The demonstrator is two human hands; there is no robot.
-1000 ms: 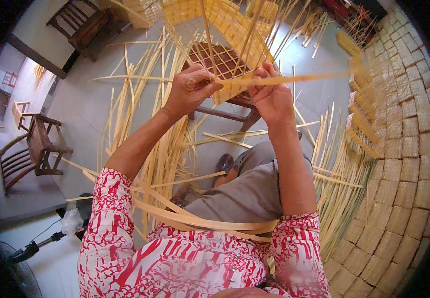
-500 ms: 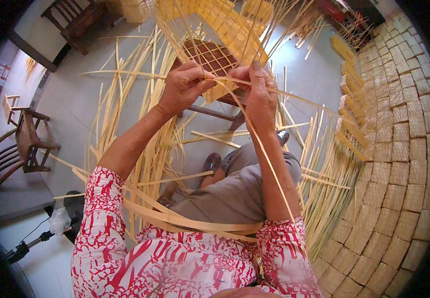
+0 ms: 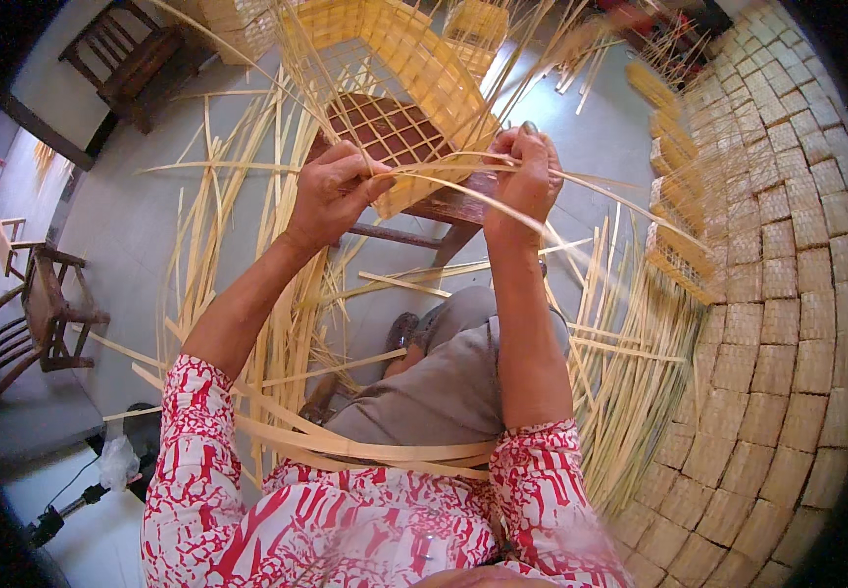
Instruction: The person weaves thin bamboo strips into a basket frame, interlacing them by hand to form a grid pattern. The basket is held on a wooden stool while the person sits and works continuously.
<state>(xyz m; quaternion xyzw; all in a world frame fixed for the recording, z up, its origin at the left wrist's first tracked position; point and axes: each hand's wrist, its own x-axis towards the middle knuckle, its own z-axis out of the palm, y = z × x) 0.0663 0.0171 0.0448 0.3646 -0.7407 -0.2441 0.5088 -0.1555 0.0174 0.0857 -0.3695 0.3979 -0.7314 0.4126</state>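
On the far left, a dark brown wooden chair with a slatted back (image 3: 47, 304) is seen on the grey floor. Next, long, flat, pale straw-coloured strips (image 3: 233, 196) are strewn in a loose heap. At the centre, a yellow lattice-bottomed basket woven from flat strips (image 3: 434, 69) is seen above a reddish-brown wooden stool (image 3: 458, 204); whether it rests there cannot be told. By the basket's near corner, a narrow, pale, flexible strip (image 3: 463, 188) is pinched between thumb and forefinger of the left hand (image 3: 336, 196); its other end is left loose, slanting down to the right. The right hand (image 3: 527, 184) is raised beside that corner, fingers curled in; another thin strip is seen passing by them, but whether it is gripped cannot be told. For good work, the left pinch is probably best kept firm at the corner, and each strip drawn snug and flat, without kinks. On the far right, small yellow woven baskets (image 3: 679, 250) are lined up before a stacked bank of tan woven blocks (image 3: 777, 343).
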